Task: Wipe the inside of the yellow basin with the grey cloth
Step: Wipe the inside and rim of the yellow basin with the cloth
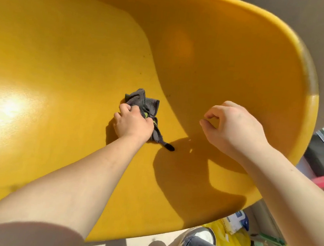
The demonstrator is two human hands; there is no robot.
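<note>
Here, the yellow basin (241,51) fills nearly all I see, its smooth floor bright with sun on the left and its curved wall rising to the right. My left hand (133,123) presses down on the floor near the middle, fingers clenched around the bunched grey cloth (149,106), whose loose tail trails out beside my wrist. My right hand (233,127) hovers near the wall, loosely curled, holding nothing.
</note>
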